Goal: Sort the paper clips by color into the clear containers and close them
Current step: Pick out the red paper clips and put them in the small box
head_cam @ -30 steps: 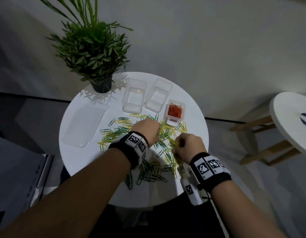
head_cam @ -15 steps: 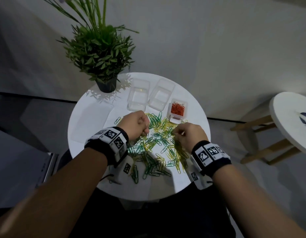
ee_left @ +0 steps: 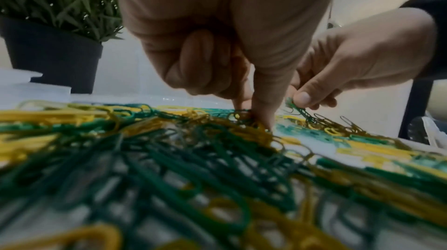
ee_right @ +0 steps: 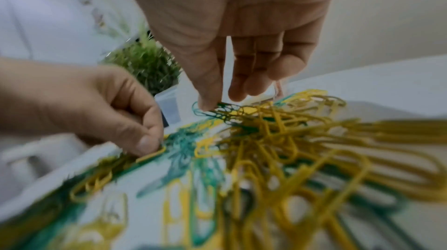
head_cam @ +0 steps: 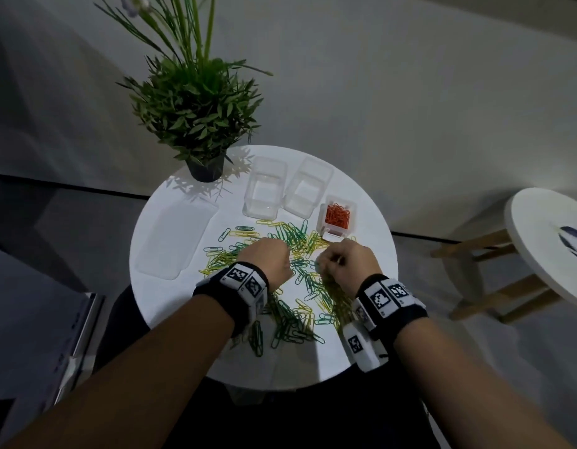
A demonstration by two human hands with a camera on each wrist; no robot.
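Paper clips (head_cam: 290, 241), green and yellow, cover the worktop (head_cam: 170, 319) under both hands; orange clips (head_cam: 337, 215) fill one clear container (head_cam: 326, 226), two containers (head_cam: 264, 192) stand bare, the right hand (head_cam: 347, 264) pinches a green clip (ee_left: 293, 106), and the left hand (head_cam: 267, 262) pinches a yellow clip (ee_right: 151, 155).

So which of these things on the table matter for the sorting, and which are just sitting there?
In use:
green and yellow clips
two empty clear containers
container of orange clips
flat clear lid
both hands

Just there:
potted plant
stool
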